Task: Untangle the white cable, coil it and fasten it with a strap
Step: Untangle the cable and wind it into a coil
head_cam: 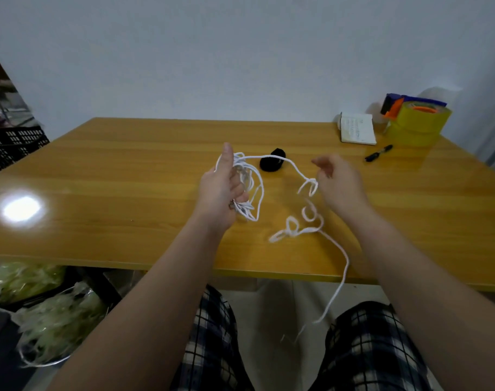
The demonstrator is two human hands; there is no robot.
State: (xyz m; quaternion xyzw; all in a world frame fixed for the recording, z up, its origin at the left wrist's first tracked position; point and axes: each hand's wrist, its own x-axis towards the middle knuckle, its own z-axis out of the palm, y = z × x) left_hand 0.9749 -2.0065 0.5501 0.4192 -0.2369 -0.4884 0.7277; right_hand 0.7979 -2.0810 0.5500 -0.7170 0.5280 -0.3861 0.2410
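My left hand is raised over the wooden table and grips a bundle of loops of the white cable. From that bundle the cable runs right to my right hand, whose fingers pinch it at a small twist. Below the right hand the cable lies in kinked loops on the table, then trails over the front edge and hangs between my knees. A black strap, rolled up, lies on the table just behind the cable, between my hands.
At the back right stand a yellow tape roll with a blue and orange dispenser, a small white notebook and a black pen. A black crate is at the left. Bags of pale material lie under the table.
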